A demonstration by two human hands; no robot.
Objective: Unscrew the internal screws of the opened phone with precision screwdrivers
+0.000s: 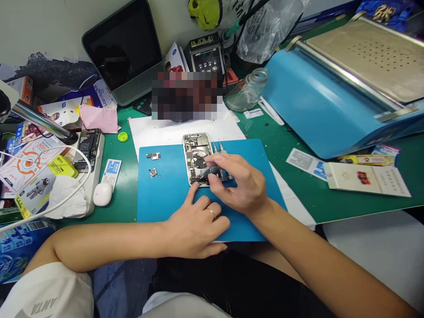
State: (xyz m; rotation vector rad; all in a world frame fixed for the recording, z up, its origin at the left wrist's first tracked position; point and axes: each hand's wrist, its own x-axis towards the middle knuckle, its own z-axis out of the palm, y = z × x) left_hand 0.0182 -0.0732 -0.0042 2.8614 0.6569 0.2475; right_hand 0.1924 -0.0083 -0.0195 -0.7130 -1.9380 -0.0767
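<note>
The slim rectangular phone point(196, 155) lies lengthwise away from the person on the smooth blue mat point(165, 190) — right hand point(240, 183) pinching a dark tool point(213, 170), left hand's point(195, 225) index fingertip touching its lower edge.

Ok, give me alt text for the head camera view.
An opened smartphone on a blue mat: the left hand touches its lower edge while the right hand holds a dark tool over it. Two small loose components lie to its left.

Pale wall point(59, 26) with dark peeling patch point(56, 66), green tabletop point(127, 150) below, grey seat point(371, 247) at right
</note>
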